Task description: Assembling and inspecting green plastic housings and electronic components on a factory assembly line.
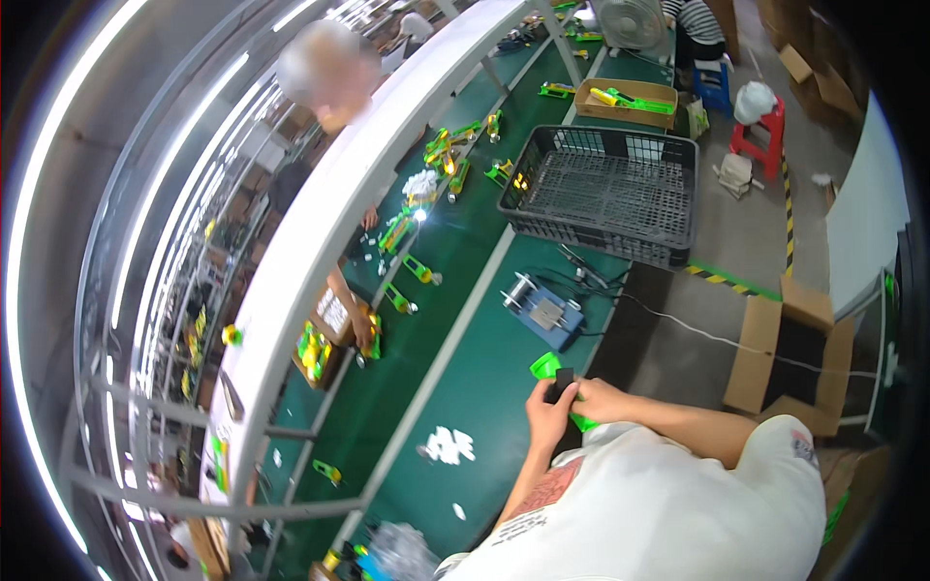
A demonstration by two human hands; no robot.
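A green piece is held in front of the white shirt, over the near edge of the green counter. The grip of the left hand is closed around it, together with a black block; the grip of the right hand is clamped on the same piece from the other side. Whether block and piece are joined cannot be told.

Beyond the hands, a blue fixture is set on the counter, and behind it stands a large black crate, its mesh floor and slotted walls exposed to view. Past the crate, a shallow cardboard tray is loaded with green and yellow parts. Across the counter, a cardboard box is filled with yellow and green parts; just beside it, a co-worker's hand is seen. On the floor to the right, a cardboard box with its flaps open is placed, its interior dark. A clear plastic bag is cut off by the lower edge; its contents cannot be made out. White scraps are scattered on the counter.
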